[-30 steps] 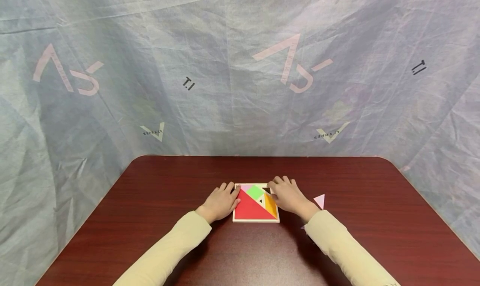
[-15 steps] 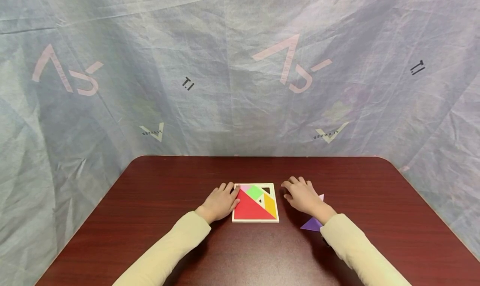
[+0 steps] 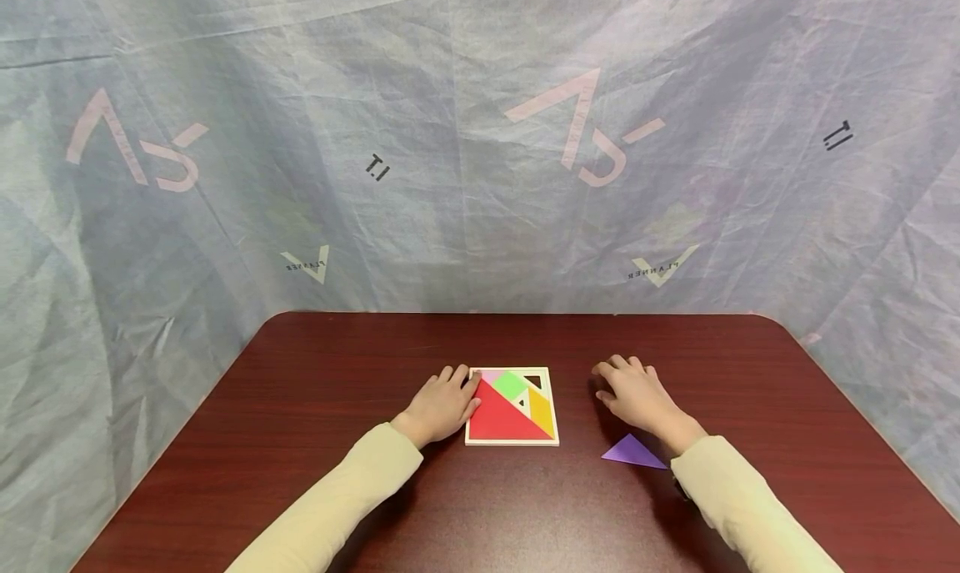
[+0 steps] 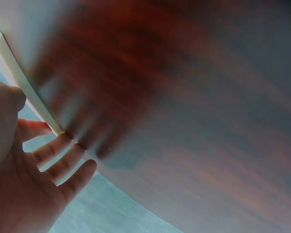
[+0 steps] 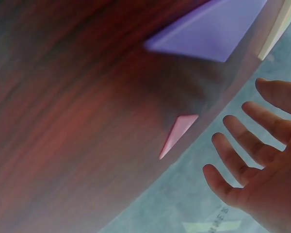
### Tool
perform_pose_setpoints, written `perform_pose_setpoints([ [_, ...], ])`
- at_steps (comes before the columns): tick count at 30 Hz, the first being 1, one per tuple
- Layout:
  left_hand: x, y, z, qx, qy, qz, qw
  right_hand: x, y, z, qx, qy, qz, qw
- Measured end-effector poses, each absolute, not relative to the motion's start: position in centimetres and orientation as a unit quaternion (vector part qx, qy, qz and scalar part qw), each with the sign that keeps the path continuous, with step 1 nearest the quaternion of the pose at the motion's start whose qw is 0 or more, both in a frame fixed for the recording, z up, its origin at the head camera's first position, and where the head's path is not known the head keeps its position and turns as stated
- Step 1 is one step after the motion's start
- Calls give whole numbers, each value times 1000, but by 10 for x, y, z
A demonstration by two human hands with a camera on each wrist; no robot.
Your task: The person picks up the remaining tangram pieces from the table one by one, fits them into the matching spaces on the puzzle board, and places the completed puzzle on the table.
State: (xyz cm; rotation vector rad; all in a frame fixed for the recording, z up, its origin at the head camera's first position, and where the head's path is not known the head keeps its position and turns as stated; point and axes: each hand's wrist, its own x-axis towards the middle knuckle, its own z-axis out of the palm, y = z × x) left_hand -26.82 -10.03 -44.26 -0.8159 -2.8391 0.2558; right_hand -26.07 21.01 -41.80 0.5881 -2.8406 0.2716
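Note:
A square wooden puzzle tray [image 3: 512, 443] lies mid-table, holding a red triangle [image 3: 498, 419], a green square [image 3: 510, 384] and an orange piece [image 3: 542, 409]; a small gap shows at its far right corner. My left hand [image 3: 442, 406] rests flat against the tray's left edge [image 4: 24, 87], fingers straight. To the tray's right my right hand [image 3: 637, 394] is over the table, fingers spread [image 5: 247, 160] and holding nothing. A small pink triangle [image 5: 177, 133] lies below it, hidden in the head view. A purple triangle [image 3: 632, 452] lies beside my right wrist.
The dark red table [image 3: 337, 364] has rounded far corners and ends at a crinkled grey-blue sheet [image 3: 465, 181] that hangs behind and to both sides. Bare tabletop lies left of the left hand and right of the right hand.
My right hand has left the tray's right side and moved right, now covering the pink triangle. The purple triangle has come into full view. The left hand has stayed put.

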Motion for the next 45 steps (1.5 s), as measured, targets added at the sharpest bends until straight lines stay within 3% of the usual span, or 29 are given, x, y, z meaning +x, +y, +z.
perform_pose_setpoints([
  [23, -269, -101, -444, -275, -954, 86, 85, -252, 255, -420, 157, -979, 88, 97],
  [45, -270, -101, -444, -269, -956, 87, 78, -248, 259, -421, 160, -980, 79, 88],
])
